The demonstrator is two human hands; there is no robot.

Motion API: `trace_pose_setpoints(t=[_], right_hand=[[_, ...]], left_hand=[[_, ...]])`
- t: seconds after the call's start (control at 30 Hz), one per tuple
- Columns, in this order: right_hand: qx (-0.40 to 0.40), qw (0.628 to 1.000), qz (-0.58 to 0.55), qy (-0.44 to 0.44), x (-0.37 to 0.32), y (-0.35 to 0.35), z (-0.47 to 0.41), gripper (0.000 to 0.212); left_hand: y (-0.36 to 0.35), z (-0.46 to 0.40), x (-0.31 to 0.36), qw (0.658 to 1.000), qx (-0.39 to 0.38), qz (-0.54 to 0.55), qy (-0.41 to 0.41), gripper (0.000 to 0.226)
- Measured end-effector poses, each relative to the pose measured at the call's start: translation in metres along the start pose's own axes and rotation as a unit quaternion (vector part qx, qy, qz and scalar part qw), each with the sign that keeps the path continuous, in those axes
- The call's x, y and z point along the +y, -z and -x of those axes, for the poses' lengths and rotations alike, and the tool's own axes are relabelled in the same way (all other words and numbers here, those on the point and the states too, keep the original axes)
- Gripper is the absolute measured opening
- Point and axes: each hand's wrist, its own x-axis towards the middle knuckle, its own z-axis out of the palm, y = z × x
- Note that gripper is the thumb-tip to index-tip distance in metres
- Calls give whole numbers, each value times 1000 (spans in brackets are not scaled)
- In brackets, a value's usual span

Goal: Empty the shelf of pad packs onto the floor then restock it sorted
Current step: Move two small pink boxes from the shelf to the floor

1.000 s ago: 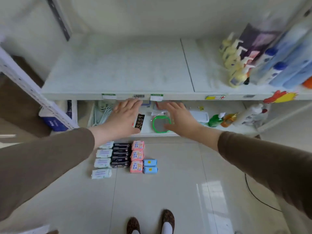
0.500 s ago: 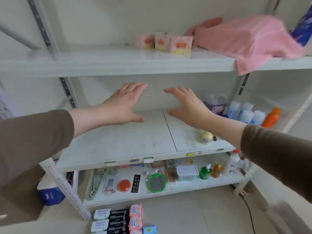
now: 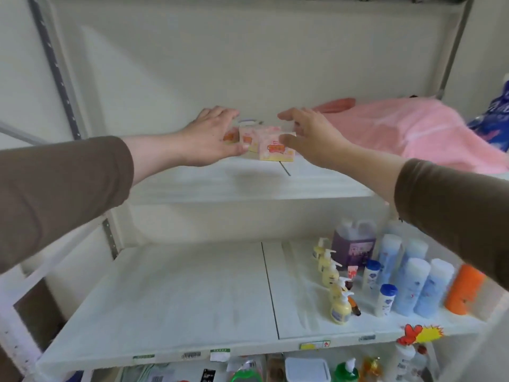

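Three pink pad packs (image 3: 264,143) stand in a row on the upper white shelf (image 3: 248,186), near its back. My left hand (image 3: 212,136) cups the row's left end, thumb against the front of a pack and fingers behind. At the right end, my right hand (image 3: 308,133) has its thumb on the front and its fingers over the top. The packs still rest on the shelf. Both arms wear brown sleeves.
A pink towel (image 3: 413,133) lies on the same shelf to the right, beside a blue bag (image 3: 493,119). The middle shelf (image 3: 179,299) carries yellow pump bottles (image 3: 334,288), blue bottles (image 3: 413,282) and an orange one (image 3: 462,290) at its right. Small items fill the bottom shelf.
My view rose from the floor and lower shelves to the upper shelf. Both hands went up from in front of the middle shelf and closed in on the pink packs.
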Motion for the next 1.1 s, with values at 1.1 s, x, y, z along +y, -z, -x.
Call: trace_pose_setpoints(t=[1.1], right_hand=[[-326,944,40,13,144,-14,-160,57]], left_hand=[[-84,-228,-63,977,-164,63,123,41]])
